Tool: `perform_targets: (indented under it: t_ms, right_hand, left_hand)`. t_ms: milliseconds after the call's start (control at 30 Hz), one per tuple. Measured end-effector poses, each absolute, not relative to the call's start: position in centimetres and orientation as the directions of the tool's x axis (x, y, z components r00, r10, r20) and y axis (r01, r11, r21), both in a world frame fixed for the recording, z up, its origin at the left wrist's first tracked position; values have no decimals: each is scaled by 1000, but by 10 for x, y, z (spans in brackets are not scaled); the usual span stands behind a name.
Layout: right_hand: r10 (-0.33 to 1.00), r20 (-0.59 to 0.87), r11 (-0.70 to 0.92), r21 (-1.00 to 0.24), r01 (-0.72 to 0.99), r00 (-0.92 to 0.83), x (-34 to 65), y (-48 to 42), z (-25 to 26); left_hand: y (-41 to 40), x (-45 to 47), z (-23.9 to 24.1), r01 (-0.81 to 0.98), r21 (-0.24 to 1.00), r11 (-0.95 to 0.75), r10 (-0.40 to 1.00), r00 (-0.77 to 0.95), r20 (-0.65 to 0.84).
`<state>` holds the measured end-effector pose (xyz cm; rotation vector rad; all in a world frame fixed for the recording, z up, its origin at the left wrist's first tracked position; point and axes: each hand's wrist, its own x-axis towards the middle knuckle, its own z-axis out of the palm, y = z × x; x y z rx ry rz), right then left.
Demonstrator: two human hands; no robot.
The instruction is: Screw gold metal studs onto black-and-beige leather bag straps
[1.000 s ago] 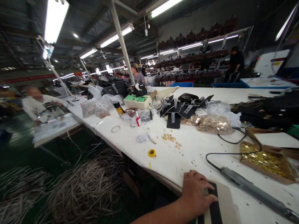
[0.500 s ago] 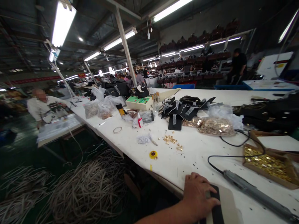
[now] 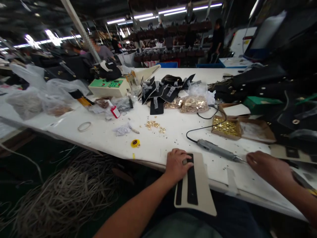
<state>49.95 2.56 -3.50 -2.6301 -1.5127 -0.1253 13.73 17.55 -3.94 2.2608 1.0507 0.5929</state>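
My left hand (image 3: 177, 165) grips the top left of a beige panel (image 3: 204, 188), which sticks out over the table's front edge. Two black straps lie lengthwise on this panel; the thumb presses on the longer black strap (image 3: 192, 185). A small metal piece shows by the thumb, too blurred to name. On the right, my right hand (image 3: 268, 167) has its fingers curled together beside the tip of a grey electric screwdriver (image 3: 219, 150). What those fingers hold, if anything, is hidden.
Loose gold fittings (image 3: 155, 125) lie mid-table, near a yellow tape roll (image 3: 135, 143). A cardboard box of gold pieces (image 3: 226, 128) stands behind the screwdriver's cable (image 3: 198, 128). Farther back are black leather pieces (image 3: 168, 91) and a green-topped machine (image 3: 110, 86). Grey cords (image 3: 66, 195) cover the floor.
The view has swung right and down. My right hand has come into sight near the screwdriver's tip. My left hand stays on the panel, which now shows in full with both straps.
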Motion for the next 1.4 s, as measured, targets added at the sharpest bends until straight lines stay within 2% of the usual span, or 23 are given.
perform_targets:
  t_ms: [67,167,367,433,533,633,667,733,800,900,1033,1400]
  right_hand:
    - [921,45,-388,45,921,386,508,24,-45]
    - [951,56,-307,104,946,303,516,22,-52]
    - [957,82,-283,72,956,277,526,16,-52]
    - [937,152,-321,30,947,313,525,18,-46]
    - [859,241,-428,-147,892,452,504,27,-25]
    - [849,104,-429,-437,791,518,451,44,0]
    - [878,0,-408,-527,746,479,428,51,7]
    - [928,-91,-324,-677,661,361,384,66,13]
    - [965,-132,-247,-746,619,227,350,80,10]
    - [987,-105,-157,-761,629,120,324,97,-3]
    - [994,-62,-107,-754,648,92,316,106,-19]
    - [986,-72,-153,-725,672,147,308,111,-29]
  left_hand:
    - [176,138,-40,535,666,-520,791,596,139]
    - [176,138,-41,533,668,-519,789,600,133]
    - [177,139,-43,530,665,-526,784,606,137]
    - [177,139,-44,533,656,-534,782,607,143]
    - [177,139,-42,541,641,-544,775,617,138]
    - [176,139,-39,556,625,-549,771,626,121]
    - [176,139,-38,559,620,-550,770,627,118]
    - [176,139,-37,560,616,-554,768,629,119]
    - [176,139,-37,555,616,-559,765,632,126]
    - [177,139,-39,546,617,-568,759,636,136]
    - [177,138,-40,539,625,-565,760,635,138]
    - [179,136,-39,528,646,-551,753,649,112]
